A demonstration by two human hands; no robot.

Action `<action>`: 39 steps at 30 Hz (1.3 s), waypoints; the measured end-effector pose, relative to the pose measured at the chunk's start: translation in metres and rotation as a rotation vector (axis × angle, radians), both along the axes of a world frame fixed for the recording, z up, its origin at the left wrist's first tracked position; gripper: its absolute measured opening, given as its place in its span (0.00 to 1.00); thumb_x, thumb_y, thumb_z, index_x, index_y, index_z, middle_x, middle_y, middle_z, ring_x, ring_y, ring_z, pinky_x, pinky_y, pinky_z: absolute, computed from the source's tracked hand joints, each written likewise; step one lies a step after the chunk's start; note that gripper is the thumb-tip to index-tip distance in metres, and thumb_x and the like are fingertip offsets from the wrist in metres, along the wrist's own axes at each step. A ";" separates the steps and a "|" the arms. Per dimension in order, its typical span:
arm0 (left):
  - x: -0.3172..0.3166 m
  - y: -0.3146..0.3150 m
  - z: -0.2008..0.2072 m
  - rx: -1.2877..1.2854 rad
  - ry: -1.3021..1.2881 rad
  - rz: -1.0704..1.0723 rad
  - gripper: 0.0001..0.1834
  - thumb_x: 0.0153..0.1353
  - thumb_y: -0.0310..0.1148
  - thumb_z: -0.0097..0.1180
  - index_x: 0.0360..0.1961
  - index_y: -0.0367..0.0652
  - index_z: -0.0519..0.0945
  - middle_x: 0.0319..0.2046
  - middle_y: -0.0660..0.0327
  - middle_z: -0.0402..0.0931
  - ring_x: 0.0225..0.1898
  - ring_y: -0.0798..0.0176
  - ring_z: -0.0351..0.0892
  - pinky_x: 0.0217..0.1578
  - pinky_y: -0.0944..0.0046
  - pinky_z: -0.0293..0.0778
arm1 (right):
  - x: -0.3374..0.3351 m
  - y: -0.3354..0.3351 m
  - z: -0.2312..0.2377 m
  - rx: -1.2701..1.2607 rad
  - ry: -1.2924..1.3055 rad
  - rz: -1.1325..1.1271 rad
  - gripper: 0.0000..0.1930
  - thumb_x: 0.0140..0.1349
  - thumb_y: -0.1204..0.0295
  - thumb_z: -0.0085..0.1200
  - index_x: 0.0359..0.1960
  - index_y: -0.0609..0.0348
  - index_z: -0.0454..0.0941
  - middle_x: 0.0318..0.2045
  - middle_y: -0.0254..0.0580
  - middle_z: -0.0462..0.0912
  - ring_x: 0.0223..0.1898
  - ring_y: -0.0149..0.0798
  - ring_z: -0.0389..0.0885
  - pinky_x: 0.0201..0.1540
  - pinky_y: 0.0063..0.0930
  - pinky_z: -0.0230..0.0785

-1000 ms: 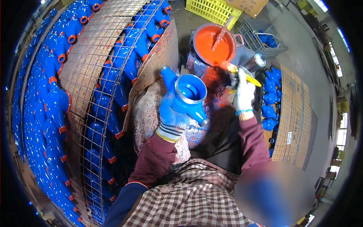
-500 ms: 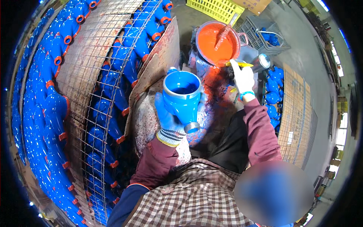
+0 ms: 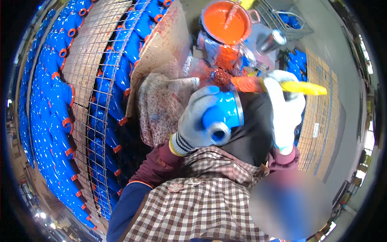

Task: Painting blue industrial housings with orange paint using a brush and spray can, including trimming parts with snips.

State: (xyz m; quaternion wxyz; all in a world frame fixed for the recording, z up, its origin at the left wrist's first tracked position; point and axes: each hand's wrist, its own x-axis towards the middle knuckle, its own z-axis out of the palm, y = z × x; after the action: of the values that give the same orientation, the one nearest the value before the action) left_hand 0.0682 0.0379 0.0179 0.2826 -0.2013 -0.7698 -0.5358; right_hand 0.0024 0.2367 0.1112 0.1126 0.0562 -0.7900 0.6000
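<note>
My left hand point(image 3: 195, 119), in a white knit glove with grey-blue fingers, is wrapped around a glossy blue metal fitting point(image 3: 221, 111). The fitting lies tipped sideways; its wide rim is toward my right hand and a smaller round outlet points toward me. My right hand point(image 3: 287, 107), in a white glove, is closed around a paintbrush point(image 3: 304, 87) with a yellow handle. Its orange-red bristles point left, just above the fitting's wide rim; I cannot tell whether they touch it.
A pot point(image 3: 243, 37) of orange paint with a stirring stick point(image 3: 230, 15) stands ahead, beside a metal can point(image 3: 274, 42) and a grey crate point(image 3: 304, 31). Blue fittings point(image 3: 44, 125) with orange-red ends are stacked at left, with wire mesh point(image 3: 90, 76) and cardboard point(image 3: 161, 46). A spattered cloth point(image 3: 157, 109) lies nearby.
My right hand has brought the brush back from the pot toward me, beside the fitting. My left hand has tipped the fitting from upright onto its side, wide opening now facing right.
</note>
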 end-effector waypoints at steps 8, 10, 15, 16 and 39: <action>0.011 0.018 0.011 -0.227 0.115 0.045 0.38 0.35 0.39 0.79 0.51 0.47 0.78 0.57 0.50 0.73 0.56 0.40 0.77 0.53 0.46 0.77 | 0.014 0.000 0.026 0.137 -0.038 0.003 0.12 0.60 0.66 0.69 0.39 0.61 0.83 0.29 0.35 0.85 0.30 0.26 0.80 0.37 0.21 0.72; 0.015 0.020 0.014 -0.196 0.013 0.094 0.42 0.33 0.38 0.81 0.54 0.47 0.75 0.57 0.51 0.72 0.56 0.42 0.76 0.54 0.47 0.76 | 0.028 0.005 0.031 0.163 -0.030 -0.010 0.12 0.60 0.66 0.69 0.38 0.61 0.83 0.28 0.35 0.84 0.29 0.26 0.80 0.37 0.21 0.72; 0.014 0.025 0.020 0.005 -0.177 0.171 0.55 0.29 0.32 0.82 0.62 0.46 0.65 0.58 0.53 0.67 0.56 0.51 0.74 0.56 0.52 0.75 | 0.057 0.011 0.030 0.158 0.201 0.130 0.09 0.55 0.80 0.69 0.36 0.61 0.82 0.29 0.37 0.83 0.30 0.30 0.79 0.34 0.23 0.71; 0.014 0.026 0.020 0.230 -0.304 0.086 0.55 0.29 0.32 0.83 0.62 0.45 0.65 0.58 0.54 0.67 0.57 0.52 0.74 0.56 0.53 0.75 | 0.056 0.014 0.029 0.261 0.403 0.214 0.12 0.53 0.82 0.69 0.38 0.62 0.81 0.31 0.39 0.83 0.31 0.34 0.82 0.35 0.25 0.74; 0.021 0.028 0.013 2.105 -1.017 -1.343 0.57 0.59 0.72 0.52 0.69 0.29 0.57 0.58 0.32 0.68 0.47 0.38 0.82 0.37 0.52 0.88 | 0.024 0.048 -0.040 -0.418 0.013 0.323 0.13 0.61 0.69 0.60 0.45 0.58 0.73 0.47 0.46 0.78 0.47 0.38 0.76 0.51 0.32 0.69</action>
State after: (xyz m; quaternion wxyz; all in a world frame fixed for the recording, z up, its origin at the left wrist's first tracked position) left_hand 0.0889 0.0655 0.0309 -0.3280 -0.0061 0.2319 -0.9158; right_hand 0.0262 0.2843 0.0716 0.0298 0.1610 -0.6288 0.7601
